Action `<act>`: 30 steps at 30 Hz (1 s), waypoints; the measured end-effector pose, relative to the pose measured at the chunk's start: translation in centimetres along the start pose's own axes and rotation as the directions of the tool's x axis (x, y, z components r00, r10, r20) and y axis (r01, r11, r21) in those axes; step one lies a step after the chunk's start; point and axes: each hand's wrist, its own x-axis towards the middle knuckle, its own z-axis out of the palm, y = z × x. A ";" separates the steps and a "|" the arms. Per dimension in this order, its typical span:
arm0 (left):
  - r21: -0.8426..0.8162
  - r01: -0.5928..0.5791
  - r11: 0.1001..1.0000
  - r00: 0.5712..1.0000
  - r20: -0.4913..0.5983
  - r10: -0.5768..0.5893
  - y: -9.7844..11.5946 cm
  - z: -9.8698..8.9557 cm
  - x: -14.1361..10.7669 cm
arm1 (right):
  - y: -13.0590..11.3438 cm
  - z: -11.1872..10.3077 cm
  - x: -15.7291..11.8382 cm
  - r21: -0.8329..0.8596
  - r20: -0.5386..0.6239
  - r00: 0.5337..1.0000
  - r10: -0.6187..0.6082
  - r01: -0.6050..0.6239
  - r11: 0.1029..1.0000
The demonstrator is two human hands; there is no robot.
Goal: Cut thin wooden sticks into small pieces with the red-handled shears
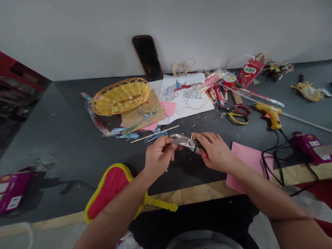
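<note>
- I have the metal shears (183, 141) between the two hands, over the near middle of the table (70, 141): curved, silvery blades, a round pivot bolt and a reddish handle grip.
- My right hand (217, 150) is curled round the handle end, gripping it.
- My left hand (158, 155) is bent closed at the blade tips, thumb and fingers pinched together; I cannot tell what is between them.
- Pale crumbs are scattered on the table around the blades.
- Beside the left forearm I see a fan-shaped piece (110, 188), its ribbed crimson face rimmed in fuzzy yellow, with a fuzzy yellow stem.
- Farther off sits an oval, woven yellow basket (109, 98) with a looped, open rim, tilted over brown card.
- Silky blue tassels (131, 135) and a thin pale stick (155, 134) lie nearer me.
- White paper (201, 106) with black line drawings carries red cord.
- To the right are scissors (239, 116) with red and yellow loops, a yellow plastic glue gun (271, 116) and smooth pink paper (243, 159) partly under black cable.
- The tabletop is matte dark grey, its near edge (192, 193) bare wood-chip board.
- A plain grey wall (90, 34) rises behind, a dark phone (147, 57) leaning on it.
</note>
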 end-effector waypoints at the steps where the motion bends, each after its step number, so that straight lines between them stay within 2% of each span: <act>1: -0.002 0.005 1.000 1.000 0.013 -0.005 0.0 -0.1 0.0 | 0.0 0.0 0.0 -0.013 -0.003 1.000 -0.002 0.002 1.000; 6: -0.151 0.096 0.984 0.992 0.095 -0.082 -0.1 -0.2 0.0 | 0.3 0.0 0.0 -0.019 -0.028 0.999 -0.027 0.026 0.999; 14: -0.213 0.152 0.965 0.986 0.096 -0.134 0.3 0.0 -0.1 | 0.0 0.5 -0.2 0.060 -0.027 0.999 -0.043 0.045 0.997; 16: -0.186 0.133 0.974 0.989 0.090 -0.117 0.2 -0.1 -0.2 | -0.1 0.5 -0.3 0.070 -0.026 0.999 -0.044 0.046 0.996; 22: -0.017 -0.025 1.000 0.998 0.053 0.026 -0.5 -0.5 -0.3 | 0.0 0.3 -0.4 0.131 -0.021 0.997 -0.071 0.073 0.989; 30: 0.021 -0.068 0.997 0.995 0.069 0.067 -0.4 -0.5 -0.1 | 0.1 -0.1 -0.3 0.150 0.026 0.997 -0.067 0.063 0.987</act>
